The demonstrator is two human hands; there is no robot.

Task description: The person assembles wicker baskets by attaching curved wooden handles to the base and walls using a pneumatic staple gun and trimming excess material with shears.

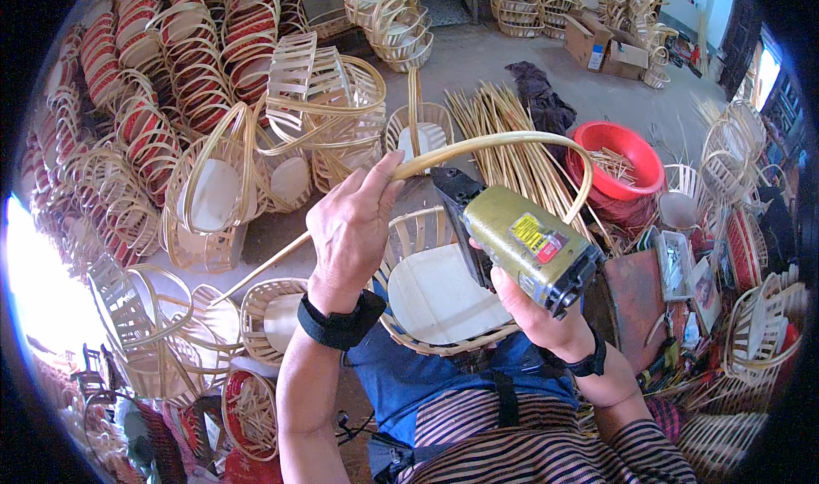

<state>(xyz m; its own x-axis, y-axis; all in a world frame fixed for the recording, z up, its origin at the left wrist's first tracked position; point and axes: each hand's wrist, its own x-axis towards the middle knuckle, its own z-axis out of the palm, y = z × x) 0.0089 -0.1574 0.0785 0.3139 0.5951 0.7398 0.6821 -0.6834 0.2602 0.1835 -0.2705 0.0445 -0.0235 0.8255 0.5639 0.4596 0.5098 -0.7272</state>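
My left hand [351,224] is closed round a long pale cane strip [495,141]. One length of the strip slants down to the left; the other arches over to the right, its end dropping behind a gold-green nail gun [520,232]. My right hand [546,313] grips this nail gun, though the tool hides most of its fingers. The gun's black nose points up and left, close to the strip near my left hand. Below both hands, an oval woven basket [408,341] with a flat white base rests on my lap.
Stacked red-and-cream baskets [183,57] fill the far left. Handled baskets [213,185] stand nearer. Ahead lie a bundle of thin sticks [503,126] and a red basin [636,156] holding short sticks. Cardboard boxes [601,47] sit far right; tools and a clear tray [674,266] are at right.
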